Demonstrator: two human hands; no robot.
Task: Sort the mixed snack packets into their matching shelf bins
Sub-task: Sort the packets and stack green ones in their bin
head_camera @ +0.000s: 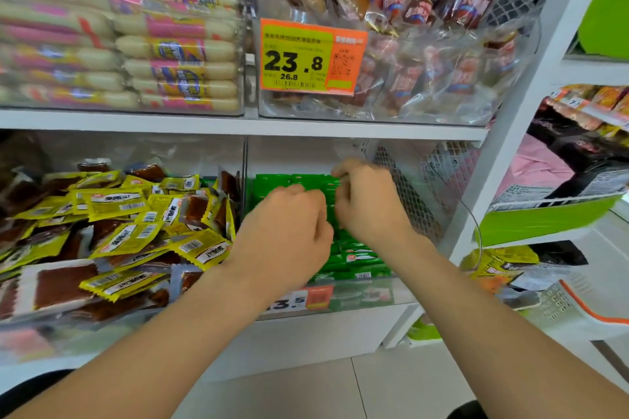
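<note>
Left hand, right hand on green packets, right bin; fingers curled, grip unclear. Packets likely light, slick: pinch edge.

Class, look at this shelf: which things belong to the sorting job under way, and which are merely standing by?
In the job: left hand; right hand; green packets; clear bin holding them; yellow packets; white basket, likely the mixed supply.
Standing by: orange price tag; white sausages; red-wrapped sausages.
</note>
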